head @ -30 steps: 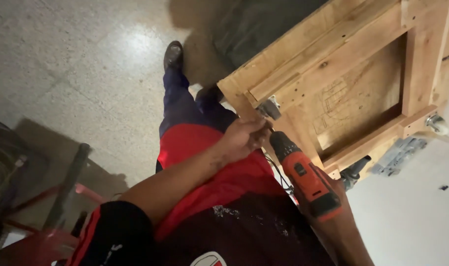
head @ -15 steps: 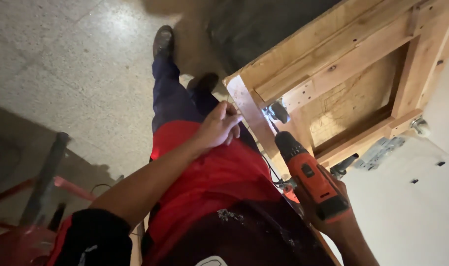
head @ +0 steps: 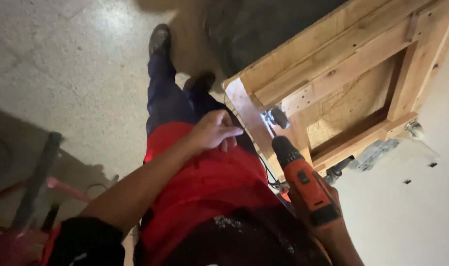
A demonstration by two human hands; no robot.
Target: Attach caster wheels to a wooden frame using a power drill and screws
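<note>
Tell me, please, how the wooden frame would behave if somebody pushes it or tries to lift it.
The wooden frame looks stiff: thick planks joined at right angles should not flex. It is probably heavy for one hand, given its solid lumber. A caster shows at one corner, so a push might make it roll. The right hand holds an orange drill against it.

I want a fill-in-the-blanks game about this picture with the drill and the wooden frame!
1. The right hand holds an orange and black ____.
2. The drill points at a frame made of ____.
3. The left hand holds ____ and rests by the frame's edge.
4. The person wears a ____ shirt.

Missing words: drill; wood; nothing; red
</note>
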